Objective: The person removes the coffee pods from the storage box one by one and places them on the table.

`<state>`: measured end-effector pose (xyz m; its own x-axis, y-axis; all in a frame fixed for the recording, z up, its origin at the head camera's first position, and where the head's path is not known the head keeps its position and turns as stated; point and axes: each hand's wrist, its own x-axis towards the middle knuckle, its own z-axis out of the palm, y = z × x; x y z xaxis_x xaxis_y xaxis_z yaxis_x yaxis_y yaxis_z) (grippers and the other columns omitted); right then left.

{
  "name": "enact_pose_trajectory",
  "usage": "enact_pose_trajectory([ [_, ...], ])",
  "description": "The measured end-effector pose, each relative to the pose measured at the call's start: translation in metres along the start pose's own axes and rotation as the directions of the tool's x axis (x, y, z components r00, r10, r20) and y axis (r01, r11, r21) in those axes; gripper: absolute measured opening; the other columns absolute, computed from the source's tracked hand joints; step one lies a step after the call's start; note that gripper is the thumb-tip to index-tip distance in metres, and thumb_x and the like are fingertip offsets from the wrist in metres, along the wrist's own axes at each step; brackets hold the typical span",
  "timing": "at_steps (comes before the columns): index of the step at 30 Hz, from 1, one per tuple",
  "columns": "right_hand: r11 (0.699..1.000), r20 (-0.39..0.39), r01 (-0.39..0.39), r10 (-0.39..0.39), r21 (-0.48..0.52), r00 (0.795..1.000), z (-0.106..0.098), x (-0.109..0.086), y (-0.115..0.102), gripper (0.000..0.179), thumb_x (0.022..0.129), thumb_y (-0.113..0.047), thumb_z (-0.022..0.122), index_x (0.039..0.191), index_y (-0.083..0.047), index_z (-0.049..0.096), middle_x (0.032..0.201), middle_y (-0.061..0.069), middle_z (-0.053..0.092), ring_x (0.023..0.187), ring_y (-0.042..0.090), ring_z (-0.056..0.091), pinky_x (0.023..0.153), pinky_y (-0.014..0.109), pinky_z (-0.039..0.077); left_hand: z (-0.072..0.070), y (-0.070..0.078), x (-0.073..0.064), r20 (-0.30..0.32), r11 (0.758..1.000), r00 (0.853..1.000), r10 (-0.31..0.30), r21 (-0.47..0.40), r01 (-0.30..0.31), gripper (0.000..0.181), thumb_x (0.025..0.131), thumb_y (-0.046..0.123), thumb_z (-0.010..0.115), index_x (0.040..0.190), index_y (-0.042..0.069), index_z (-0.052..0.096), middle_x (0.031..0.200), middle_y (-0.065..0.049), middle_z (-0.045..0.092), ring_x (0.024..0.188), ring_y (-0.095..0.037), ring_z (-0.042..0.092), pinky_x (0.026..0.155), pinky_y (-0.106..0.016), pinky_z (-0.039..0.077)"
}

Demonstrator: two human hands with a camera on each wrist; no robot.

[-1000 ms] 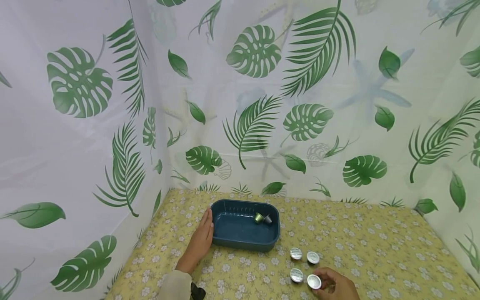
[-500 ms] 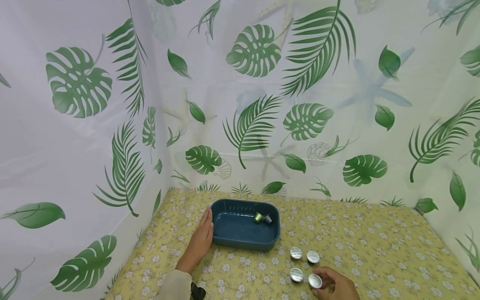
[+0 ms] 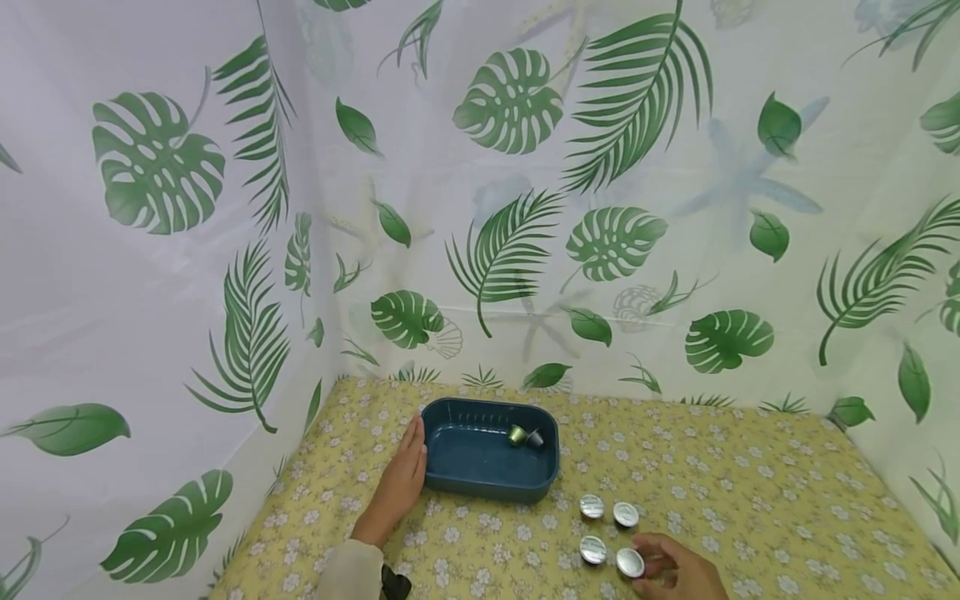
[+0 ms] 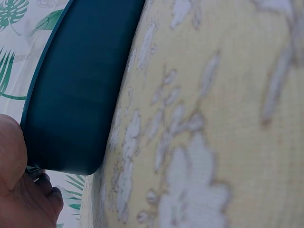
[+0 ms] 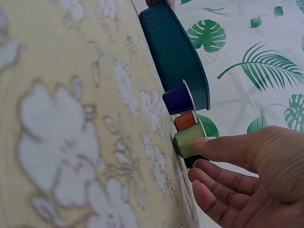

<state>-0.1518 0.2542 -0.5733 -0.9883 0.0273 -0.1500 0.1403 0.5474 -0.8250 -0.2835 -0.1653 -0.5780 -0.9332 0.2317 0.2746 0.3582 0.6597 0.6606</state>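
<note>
My left hand [image 3: 401,477] rests its straight fingers along the left side of a dark teal plastic basket [image 3: 483,492]. Inside the basket, near its right end, lie a green coffee capsule [image 3: 517,434] and a grey one [image 3: 535,438]. Four more would be several: these coffee capsules stand lid up to the right of the basket in a two-by-two group. At the nearest right one, a green coffee capsule [image 5: 189,140], my right hand [image 5: 266,166] has thumb and fingers spread loosely, thumb tip overlapping its side. Blue [image 5: 178,99] and orange [image 5: 184,121] capsules show beyond it.
A yellow flowered cloth [image 3: 712,483] covers the table. White leaf-printed sheets [image 3: 510,250] hang behind it and at the left. A dark object [image 3: 395,583] sits at my left sleeve [image 3: 351,571].
My right hand has shifted slightly right, its fingers easing off the nearest right capsule, which has settled from a slight tilt. My left hand and the basket stay put.
</note>
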Motion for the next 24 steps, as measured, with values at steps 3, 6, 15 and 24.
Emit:
enact_pose_trajectory([
  [3,1.000,-0.001,-0.001,0.001,0.000,1.000,-0.003,-0.001,0.000,0.063,0.074,-0.017,0.091,0.129,-0.002,0.065,0.112,0.008,0.071,0.086,0.019,0.067,0.070,0.034,0.055,-0.001,0.001,0.000,0.002,1.000,1.000,-0.011,-0.007,0.011,0.058,0.114,0.025,0.032,0.162,0.002,0.010,0.170,-0.007,-0.001,0.155,-0.029,0.012,0.119,-0.052,0.027],
  [6,1.000,-0.006,0.023,-0.023,0.010,1.000,-0.005,-0.003,0.001,0.064,0.075,-0.016,0.090,0.130,0.001,0.064,0.113,0.009,0.071,0.087,0.018,0.067,0.069,0.031,0.056,-0.001,0.002,0.000,-0.001,1.000,1.000,-0.011,-0.011,0.011,0.058,0.114,0.025,0.032,0.162,0.001,0.011,0.170,-0.008,-0.001,0.155,-0.029,0.013,0.119,-0.053,0.027],
  [15,0.997,-0.052,0.078,-0.079,-0.027,0.996,-0.010,-0.006,-0.006,0.052,0.078,-0.004,0.085,0.126,0.000,0.067,0.108,0.009,0.072,0.083,0.013,0.067,0.066,0.027,0.056,-0.001,0.003,0.001,-0.006,1.000,1.000,-0.008,-0.003,0.008,0.057,0.114,0.023,0.032,0.161,-0.001,0.011,0.170,-0.012,0.001,0.154,-0.032,0.015,0.118,-0.054,0.029],
  [24,0.997,-0.106,0.045,-0.052,-0.068,0.993,-0.010,-0.009,-0.021,0.043,0.084,-0.001,0.078,0.127,-0.005,0.069,0.111,0.005,0.072,0.087,0.014,0.067,0.068,0.027,0.055,0.001,0.002,0.001,-0.017,1.000,1.000,-0.004,-0.004,0.004,0.056,0.114,0.018,0.034,0.161,-0.002,0.011,0.169,-0.013,0.001,0.154,-0.033,0.015,0.118,-0.055,0.028],
])
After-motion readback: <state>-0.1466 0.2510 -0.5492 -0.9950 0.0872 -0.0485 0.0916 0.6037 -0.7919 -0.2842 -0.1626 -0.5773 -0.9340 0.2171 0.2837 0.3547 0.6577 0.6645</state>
